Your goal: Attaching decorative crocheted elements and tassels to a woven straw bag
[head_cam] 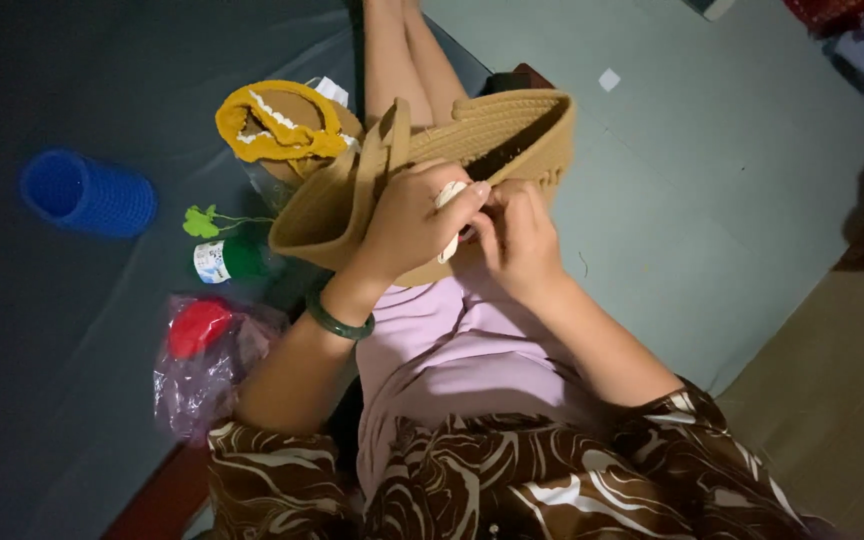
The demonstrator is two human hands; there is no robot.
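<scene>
A dark grey mat (72, 330) covers the left part of the floor, and pale green floor (712, 170) runs to the right of it. On the mat lie a blue ribbed roll (87, 193), a green bottle (232, 258) on its side, a small green leaf sprig (202, 221) just beside it, and a clear plastic bag (202, 375) holding something red.

Tan woven rope basket (497, 135) — tilted on lap.

dim overall, centre lit, dark vignetted edges, soft focus
</scene>
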